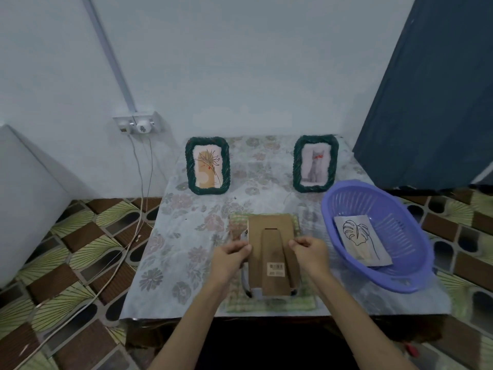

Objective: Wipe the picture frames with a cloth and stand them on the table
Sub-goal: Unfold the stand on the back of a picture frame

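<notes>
Tabletop (186, 236): low, under a pale floral cover, set against a light wall; patterned brown-and-green floor (80, 249) on both sides.

Nearest item: frame (272, 252), lying face down on a green checked cloth (269, 303) at the front middle of the tabletop. Brown cardboard back uppermost, with a fold-out stand and a barcode label (275, 269). The cloth shows beyond the frame at its near and far ends.

Left hand (230, 256): at the frame's left edge, fingers curled and pinching that edge. Right hand (310, 251): at the frame's right edge, fingers curled together at the edge; a grip appears likely, though the contact itself is small in view.

Right of the frame: basket (378, 236), lilac plastic, slotted, tilted, near the tabletop's right edge. Inside it a print (360, 241), a line drawing of a leaf, lying flat.

Far row, well apart from the hands: flower frame (208, 165) at left and cat frame (314, 162) at right, both upright, facing forward, each with a dark green woven border.

Beyond: socket (137, 124) on the wall at left with a plug, cables (141, 182) hanging to the floor. Dark blue panel (426, 89) at far right. White surface (26, 196) at the left margin.
</notes>
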